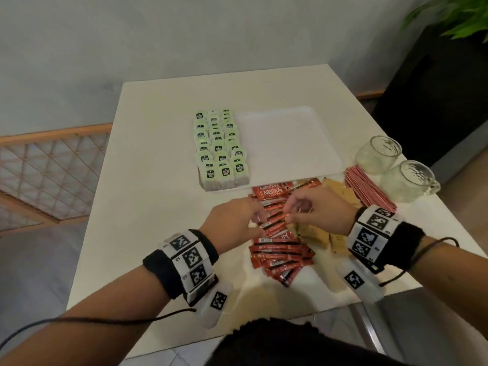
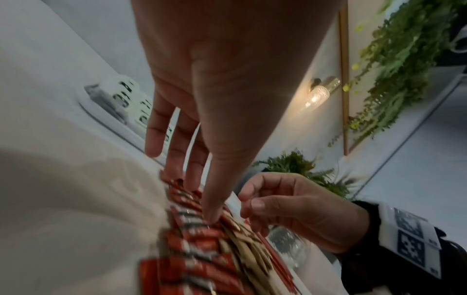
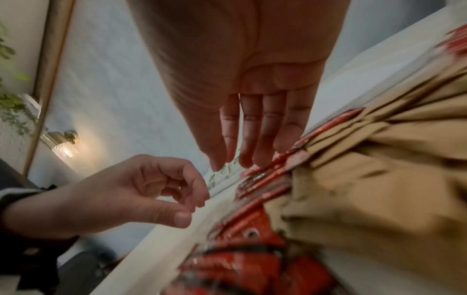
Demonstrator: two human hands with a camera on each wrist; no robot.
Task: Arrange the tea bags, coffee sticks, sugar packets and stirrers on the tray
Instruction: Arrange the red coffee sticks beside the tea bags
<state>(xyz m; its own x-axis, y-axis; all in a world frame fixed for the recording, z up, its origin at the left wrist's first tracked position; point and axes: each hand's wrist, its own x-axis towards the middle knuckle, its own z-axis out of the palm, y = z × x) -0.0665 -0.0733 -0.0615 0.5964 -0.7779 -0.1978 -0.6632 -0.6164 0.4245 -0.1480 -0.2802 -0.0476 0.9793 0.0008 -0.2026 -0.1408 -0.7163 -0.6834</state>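
the fingers of the left hand lie straight, touching the red coffee sticks, while the right hand hangs loosely curled just above them, holding nothing that i can see. the sticks lie on the worktop directly under both hands, their long axis across, left to right. they look thin, glossy and overlapping, just in front of the white tray, where green tea bags already fill the left side.

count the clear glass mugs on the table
2. One clear glass mug stands beside the white tray's right edge; the other sits just nearer, at the table's right edge. None seems hidden.
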